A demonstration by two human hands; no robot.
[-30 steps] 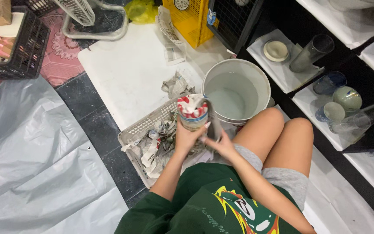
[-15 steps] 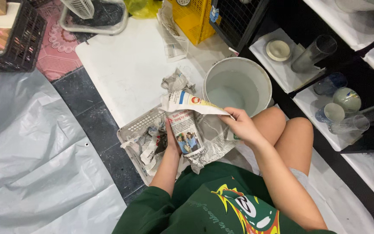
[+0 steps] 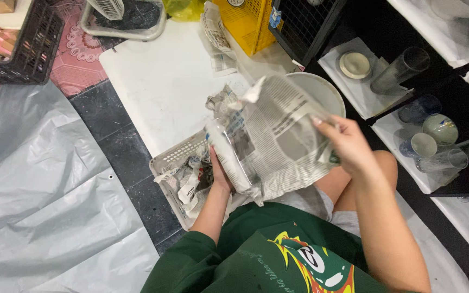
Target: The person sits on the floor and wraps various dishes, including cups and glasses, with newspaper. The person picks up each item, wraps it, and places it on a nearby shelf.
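Observation:
My left hand (image 3: 219,172) grips a tall object wrapped in newspaper (image 3: 228,154), held upright over a white plastic basket (image 3: 176,157). With my right hand (image 3: 344,145) I pinch the free end of the same newspaper sheet (image 3: 283,135) and hold it spread out and lifted to the right. The sheet hides most of the white bucket (image 3: 321,89) behind it. Crumpled newspaper scraps (image 3: 191,182) lie in the basket below my left hand. What is inside the wrapping is hidden.
A white board (image 3: 164,81) lies on the dark tiled floor, with a crumpled paper ball (image 3: 221,100) on it. Yellow crate (image 3: 245,21) and black crate (image 3: 28,49) stand at the back. Glasses and bowls (image 3: 435,130) sit on shelves at right. Grey plastic sheeting (image 3: 44,206) covers the left floor.
My right hand has pulled the newspaper sheet up and out to the right, unfolding it wide. The left hand keeps hold of the wrapped object over the basket.

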